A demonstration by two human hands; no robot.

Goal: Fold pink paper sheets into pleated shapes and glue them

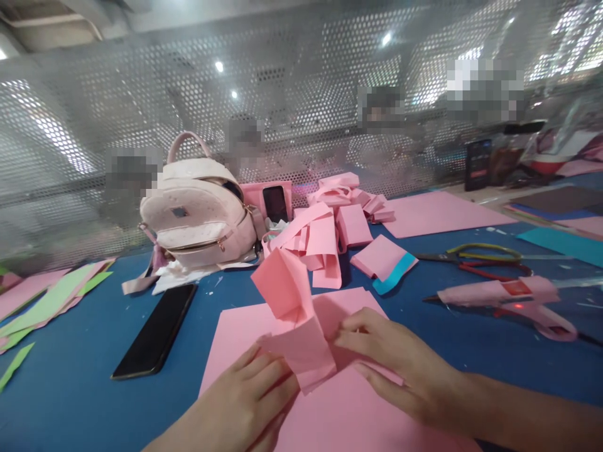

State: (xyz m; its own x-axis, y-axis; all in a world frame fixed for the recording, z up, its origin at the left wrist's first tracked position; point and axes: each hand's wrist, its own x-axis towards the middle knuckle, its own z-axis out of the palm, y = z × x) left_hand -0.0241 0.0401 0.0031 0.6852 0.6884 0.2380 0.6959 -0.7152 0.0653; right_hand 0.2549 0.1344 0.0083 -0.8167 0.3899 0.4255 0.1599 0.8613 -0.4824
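A folded pink paper piece [308, 348] stands upright, with an open, box-like top, on large pink sheets [348, 411] in front of me. My left hand [257, 392] grips its lower left side with curled fingers; the thumb is hidden. On the other side, my right hand [393, 361] has its bent fingertips against the folded paper's right part, the thumb lower and nearer to me. Just beyond the sheets lies a folded pink paper packet [379, 257] with a blue strip [396, 274] along one edge.
Right: scissors [490, 254] and a pink glue gun [499, 298] with a lit red light. Left: a black phone [155, 333] and coloured sheets [51, 298]. Behind: a pale backpack [198, 207], a second phone [274, 204], piled pink paper pieces [325, 235] and a perforated metal screen [292, 94].
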